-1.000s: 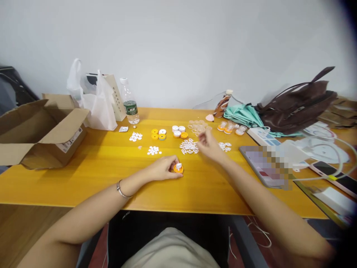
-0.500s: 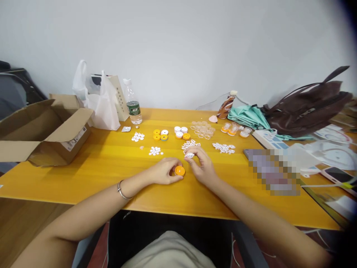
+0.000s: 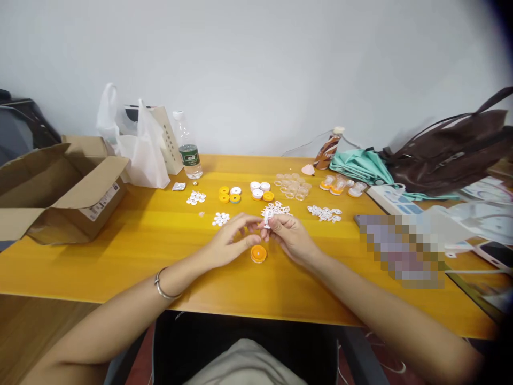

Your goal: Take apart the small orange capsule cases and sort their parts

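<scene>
While both hands meet above the tabletop (image 3: 120,251), the right hand (image 3: 290,235) and left hand (image 3: 230,240) pinch a small white piece (image 3: 266,218) between fingertips, not yet fitted to the orange cap (image 3: 258,253) lying just below, several finished caps (image 3: 244,193) lined up beyond

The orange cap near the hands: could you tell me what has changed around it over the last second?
The left hand let go of the orange cap and rose to meet the right hand, which came back from the far piles holding a small white piece. The cap stays on the table.
</scene>
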Available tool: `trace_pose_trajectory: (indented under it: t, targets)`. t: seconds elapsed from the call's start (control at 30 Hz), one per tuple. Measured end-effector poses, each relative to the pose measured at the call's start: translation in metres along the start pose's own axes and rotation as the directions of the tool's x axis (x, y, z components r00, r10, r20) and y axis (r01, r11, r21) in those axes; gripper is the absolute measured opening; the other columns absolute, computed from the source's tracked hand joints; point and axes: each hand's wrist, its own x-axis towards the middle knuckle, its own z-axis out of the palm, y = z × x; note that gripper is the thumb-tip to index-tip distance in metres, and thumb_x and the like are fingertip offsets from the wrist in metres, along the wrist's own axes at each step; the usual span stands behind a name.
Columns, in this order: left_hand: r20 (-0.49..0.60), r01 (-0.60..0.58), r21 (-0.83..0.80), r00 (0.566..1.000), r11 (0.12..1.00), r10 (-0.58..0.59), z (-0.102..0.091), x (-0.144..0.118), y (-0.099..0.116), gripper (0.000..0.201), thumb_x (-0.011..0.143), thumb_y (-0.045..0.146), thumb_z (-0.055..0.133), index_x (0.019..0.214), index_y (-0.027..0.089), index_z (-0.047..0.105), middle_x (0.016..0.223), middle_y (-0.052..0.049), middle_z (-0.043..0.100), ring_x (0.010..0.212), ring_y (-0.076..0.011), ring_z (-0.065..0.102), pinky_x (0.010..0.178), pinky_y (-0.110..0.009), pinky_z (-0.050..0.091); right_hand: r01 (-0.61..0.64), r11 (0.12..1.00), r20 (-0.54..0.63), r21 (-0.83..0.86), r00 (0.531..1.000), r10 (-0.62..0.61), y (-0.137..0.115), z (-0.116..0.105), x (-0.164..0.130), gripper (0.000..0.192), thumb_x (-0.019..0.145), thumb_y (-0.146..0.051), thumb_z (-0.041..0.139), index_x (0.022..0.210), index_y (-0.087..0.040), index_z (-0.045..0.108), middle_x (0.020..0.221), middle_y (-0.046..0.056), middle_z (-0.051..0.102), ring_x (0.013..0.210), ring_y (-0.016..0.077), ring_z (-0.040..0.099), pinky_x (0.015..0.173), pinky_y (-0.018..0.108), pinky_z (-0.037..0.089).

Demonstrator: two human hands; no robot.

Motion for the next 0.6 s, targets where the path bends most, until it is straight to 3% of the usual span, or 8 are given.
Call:
trace_pose_trajectory:
  t: [0.07, 0.13, 0.23, 0.43, 0.53, 0.6]
  targets:
    - [-0.084, -0.012, -0.16, 0.997, 0.987, -0.002, 0.003, 0.001, 0.005, 0.031, 0.086, 0.04, 0.048, 0.106, 0.018, 0.056, 0.09, -0.005, 0.055, 0.086, -0.0158, 0.055, 0.079, -0.03, 0.045, 0.015, 0.998, 0.021, -0.054, 1.0, -0.014, 0.001, 0.003, -0.004, 0.033, 0.074, -0.046, 0.063, 0.062, -0.016, 0.063, 0.059, 0.0, 0.06, 0.054, 0.0087, 0.053, 0.055, 0.022, 0.043]
    - [-0.099, 0.0, -0.274, 0.995, 0.962, -0.028, 0.007, 0.001, 0.008, 0.029, 0.085, 0.04, 0.051, 0.101, 0.018, 0.061, 0.086, -0.004, 0.054, 0.08, -0.0145, 0.057, 0.078, -0.03, 0.046, 0.018, 0.994, 0.04, -0.106, 0.999, -0.014, 0.001, 0.006, -0.007, 0.035, 0.075, -0.048, 0.061, 0.061, -0.016, 0.062, 0.057, -0.001, 0.059, 0.053, 0.0089, 0.053, 0.055, 0.023, 0.043]
    - [-0.128, 0.01, -0.324, 0.99, 0.946, -0.054, 0.009, 0.001, 0.008, 0.022, 0.082, 0.034, 0.057, 0.094, 0.018, 0.065, 0.083, -0.003, 0.054, 0.076, -0.0131, 0.057, 0.075, -0.028, 0.048, 0.011, 0.984, 0.052, -0.176, 0.999, -0.002, 0.003, 0.007, -0.007, 0.037, 0.075, -0.05, 0.06, 0.06, -0.017, 0.062, 0.056, -0.001, 0.059, 0.054, 0.0094, 0.054, 0.057, 0.023, 0.044]
    - [-0.264, -0.036, -0.17, 0.964, 0.985, -0.01, 0.009, 0.0, -0.003, 0.019, 0.076, 0.03, 0.064, 0.091, 0.018, 0.064, 0.094, -0.005, 0.06, 0.089, -0.0147, 0.058, 0.078, -0.027, 0.049, 0.005, 0.955, -0.099, -0.296, 0.994, -0.036, 0.006, 0.003, -0.006, 0.034, 0.07, -0.049, 0.064, 0.058, -0.017, 0.06, 0.055, -0.001, 0.058, 0.052, 0.0094, 0.053, 0.056, 0.024, 0.044]
    - [-0.22, 0.024, -0.026, 0.975, 0.999, -0.03, 0.01, -0.002, -0.007, 0.023, 0.079, 0.031, 0.061, 0.096, 0.016, 0.061, 0.093, -0.006, 0.065, 0.083, -0.0142, 0.061, 0.079, -0.028, 0.05, 0.086, 0.949, -0.171, -0.304, 0.975, -0.143, 0.007, 0.002, -0.01, 0.024, 0.068, -0.04, 0.069, 0.07, -0.018, 0.06, 0.065, -0.001, 0.06, 0.06, 0.0099, 0.055, 0.062, 0.025, 0.047]
    - [-0.174, 0.039, 0.042, 0.984, 0.998, -0.031, 0.011, -0.004, -0.009, 0.023, 0.08, 0.031, 0.059, 0.098, 0.016, 0.061, 0.091, -0.005, 0.067, 0.08, -0.0139, 0.063, 0.08, -0.028, 0.05, 0.148, 0.932, -0.145, -0.33, 0.968, -0.205, 0.009, 0.002, -0.012, 0.022, 0.067, -0.033, 0.071, 0.08, -0.02, 0.059, 0.072, -0.001, 0.061, 0.066, 0.0106, 0.057, 0.068, 0.026, 0.048]
